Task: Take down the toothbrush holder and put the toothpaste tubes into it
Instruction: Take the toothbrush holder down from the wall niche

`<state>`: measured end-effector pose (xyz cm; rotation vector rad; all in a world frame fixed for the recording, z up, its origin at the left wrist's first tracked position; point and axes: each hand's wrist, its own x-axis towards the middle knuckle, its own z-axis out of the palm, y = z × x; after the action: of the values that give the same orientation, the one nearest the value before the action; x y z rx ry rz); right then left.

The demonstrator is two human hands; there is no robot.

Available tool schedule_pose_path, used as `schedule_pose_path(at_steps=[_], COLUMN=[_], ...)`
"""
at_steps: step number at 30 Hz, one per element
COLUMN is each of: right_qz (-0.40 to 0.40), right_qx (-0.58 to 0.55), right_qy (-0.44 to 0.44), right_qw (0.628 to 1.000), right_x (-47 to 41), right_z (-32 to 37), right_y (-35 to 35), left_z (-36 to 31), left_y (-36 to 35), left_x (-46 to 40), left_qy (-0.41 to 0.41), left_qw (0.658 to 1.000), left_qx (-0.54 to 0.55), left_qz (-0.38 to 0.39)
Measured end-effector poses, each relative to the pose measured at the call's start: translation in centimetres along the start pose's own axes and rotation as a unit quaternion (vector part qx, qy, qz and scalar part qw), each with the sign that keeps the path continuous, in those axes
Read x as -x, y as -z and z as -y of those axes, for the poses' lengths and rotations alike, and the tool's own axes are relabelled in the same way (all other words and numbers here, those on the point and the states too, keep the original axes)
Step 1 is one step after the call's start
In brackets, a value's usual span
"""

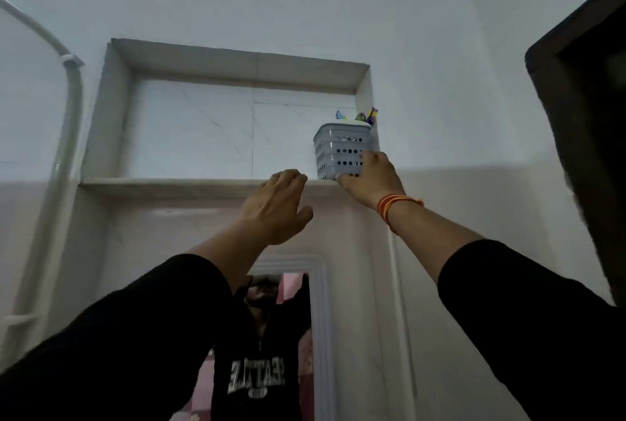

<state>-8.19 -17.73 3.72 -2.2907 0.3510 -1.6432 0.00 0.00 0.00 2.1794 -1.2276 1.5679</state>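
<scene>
A grey perforated toothbrush holder [340, 149] stands at the right end of a recessed wall niche, high above me. Coloured toothbrush tops [367, 116] stick out of it. My right hand [371, 177] grips the holder's lower right side, thumb at its base, with an orange thread band on the wrist. My left hand [276, 207] is raised just left of the holder, fingers curled over the niche ledge [169, 183], holding nothing. No toothpaste tubes are in view.
A white-framed mirror [288, 336] hangs below the niche and reflects a person in a black sweatshirt. A white pipe [67, 136] runs down the left wall. A dark door frame [582, 116] stands at the right.
</scene>
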Motion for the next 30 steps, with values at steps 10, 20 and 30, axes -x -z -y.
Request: schedule_pose_path(at_steps=[10,20,30], right_qz=[-0.099,-0.071,-0.144], right_qx=[0.085,-0.094,-0.123], right_qy=[0.027,-0.126,-0.083], right_qw=[0.991,0.985,0.978], right_x=[-4.3,-8.0,-3.4], right_z=[-0.4,2.3,5.3], right_y=[-7.0,-5.5,-0.5], left_z=[3.1,3.4,3.4], left_y=[-9.7,-10.2,-7.1], left_x=[-1.2,-1.3,-1.1], left_qy=[0.022,0.013,0.012], left_qw=[0.996,0.996,0.999], left_qx=[-0.066,-0.041,0.027], left_qz=[-0.058,-0.074,0.043])
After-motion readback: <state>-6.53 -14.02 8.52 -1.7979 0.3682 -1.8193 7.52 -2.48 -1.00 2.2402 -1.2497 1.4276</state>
